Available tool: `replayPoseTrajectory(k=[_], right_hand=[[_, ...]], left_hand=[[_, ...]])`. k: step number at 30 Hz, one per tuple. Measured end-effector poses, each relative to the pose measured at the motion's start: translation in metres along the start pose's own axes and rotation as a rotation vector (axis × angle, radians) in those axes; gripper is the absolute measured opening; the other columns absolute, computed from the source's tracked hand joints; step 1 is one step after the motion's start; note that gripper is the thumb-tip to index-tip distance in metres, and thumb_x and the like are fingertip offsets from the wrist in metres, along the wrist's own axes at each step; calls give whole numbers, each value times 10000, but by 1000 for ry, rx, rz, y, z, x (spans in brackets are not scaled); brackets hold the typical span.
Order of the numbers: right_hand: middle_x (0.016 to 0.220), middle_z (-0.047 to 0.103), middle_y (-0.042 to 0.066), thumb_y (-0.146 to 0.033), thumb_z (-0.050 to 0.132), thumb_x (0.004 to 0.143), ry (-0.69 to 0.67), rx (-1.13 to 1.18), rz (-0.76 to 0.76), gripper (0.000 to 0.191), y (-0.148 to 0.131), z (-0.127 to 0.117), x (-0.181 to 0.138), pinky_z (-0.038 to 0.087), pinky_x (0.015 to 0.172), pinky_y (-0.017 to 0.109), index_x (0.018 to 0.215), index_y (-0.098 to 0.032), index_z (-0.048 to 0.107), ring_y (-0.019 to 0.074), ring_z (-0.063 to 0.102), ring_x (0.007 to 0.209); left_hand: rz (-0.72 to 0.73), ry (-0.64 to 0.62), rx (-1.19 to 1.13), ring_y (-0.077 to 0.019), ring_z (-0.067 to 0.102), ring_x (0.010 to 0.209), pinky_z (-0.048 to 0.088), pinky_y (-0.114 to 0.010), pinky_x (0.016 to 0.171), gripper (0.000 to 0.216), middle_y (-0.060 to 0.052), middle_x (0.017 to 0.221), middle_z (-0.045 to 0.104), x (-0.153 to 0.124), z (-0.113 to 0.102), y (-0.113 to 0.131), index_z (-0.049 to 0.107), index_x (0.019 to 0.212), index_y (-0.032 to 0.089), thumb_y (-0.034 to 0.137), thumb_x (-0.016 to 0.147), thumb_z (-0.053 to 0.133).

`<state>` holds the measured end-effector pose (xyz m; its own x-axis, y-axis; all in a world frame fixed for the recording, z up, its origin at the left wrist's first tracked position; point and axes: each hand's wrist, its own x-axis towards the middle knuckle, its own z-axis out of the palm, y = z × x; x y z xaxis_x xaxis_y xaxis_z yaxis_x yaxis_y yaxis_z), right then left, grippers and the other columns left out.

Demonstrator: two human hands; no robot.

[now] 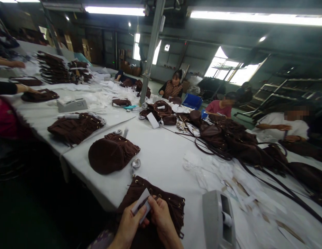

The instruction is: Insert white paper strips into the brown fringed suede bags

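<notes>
Two bare hands meet at the bottom edge of the view. The left hand (129,223) and the right hand (162,216) both have their fingertips closed on a small pale rectangular slip (141,203), the left pinching its lower end and the right gripping it from the other side. Held between both thumbs like this, the slip stays stretched and tilted, lifted just clear of what lies under it. That is a dark brown fringed suede bag (173,207), spread flat at the near edge of the long white-covered table (163,152), directly beneath the hands and partly hidden by them. Its line of small brass studs faces away from the person. Lying flat and close in, it probably gives the hands a steady surface to rest against. A grey plastic tape dispenser (218,218) stands just beside the bag on the right hand's side, seemingly placed within easy reach. Further up the table sits a rounded dark brown suede bag (110,154) with a small roll of clear tape (136,163) just beside it. To the right is a heap of brown bags and long dark straps (228,138), with scattered white paper scraps (215,173) in front of it. Other people sit at the far side, their hands well apart from these two.
</notes>
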<state>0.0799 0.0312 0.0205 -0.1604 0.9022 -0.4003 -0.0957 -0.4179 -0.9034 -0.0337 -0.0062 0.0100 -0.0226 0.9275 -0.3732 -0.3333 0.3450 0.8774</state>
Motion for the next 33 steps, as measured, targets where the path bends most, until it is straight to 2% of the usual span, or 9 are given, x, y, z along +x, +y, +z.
replayPoseTrajectory(k=[2,4,8,14,17,20,23,27,33], right_hand=[[423,322,-115,-641,666,649,1,-5,1,510,1,-1,1,118,328,189,623,-190,430,21,199,333],[423,314,-119,-637,666,654,-8,-5,6,505,0,-1,1,119,328,186,631,-189,434,17,187,333],[433,314,-123,-628,685,642,-23,9,26,504,-3,-3,-1,109,325,181,651,-185,445,10,166,336],[412,327,-124,-643,711,598,-9,29,62,526,-2,-5,1,118,311,173,663,-181,470,10,184,317],[401,329,-126,-673,715,564,25,35,70,555,-1,-5,4,128,302,171,649,-185,463,9,180,308],[394,327,-124,-721,701,523,57,36,74,596,-1,-4,8,134,292,173,609,-193,438,9,181,301],[395,330,-118,-722,706,513,74,42,74,600,-1,-5,8,136,290,174,592,-191,437,12,197,301],[440,380,-96,-658,728,572,97,80,48,550,-3,-8,1,189,319,159,616,-172,474,17,268,343],[559,472,-48,-480,803,606,11,228,84,448,-10,-15,-12,374,467,139,731,-106,592,26,405,481]], left_hand=[[36,20,73,-109,542,472,413,-205,434,604,-25,574,634,1,0,-2,623,1080,84,573,725,634],[-33,25,22,-105,522,448,384,-194,395,596,-9,531,596,1,0,1,626,1042,84,595,735,605],[-245,-50,-236,-127,590,555,454,-210,449,483,-54,710,650,-1,-4,12,627,999,114,523,744,641],[-320,-84,-270,-170,636,650,525,-282,592,417,-89,781,675,1,-8,20,631,1021,105,335,688,730],[-320,-76,-247,-162,627,680,524,-287,636,435,-71,780,674,5,-6,20,626,1059,130,343,692,718],[-299,-54,-170,-161,614,688,516,-292,633,488,-52,772,668,11,-3,20,623,1083,165,494,724,659],[-186,-33,-62,-138,579,607,464,-241,551,580,-45,717,663,16,-3,21,653,1029,143,605,679,644],[-143,-55,-12,-120,556,555,413,-212,509,563,-56,681,669,20,-5,24,680,892,91,560,584,732],[-201,-79,-99,-170,612,625,465,-263,552,468,-77,777,696,23,-1,28,642,946,103,409,606,742]])
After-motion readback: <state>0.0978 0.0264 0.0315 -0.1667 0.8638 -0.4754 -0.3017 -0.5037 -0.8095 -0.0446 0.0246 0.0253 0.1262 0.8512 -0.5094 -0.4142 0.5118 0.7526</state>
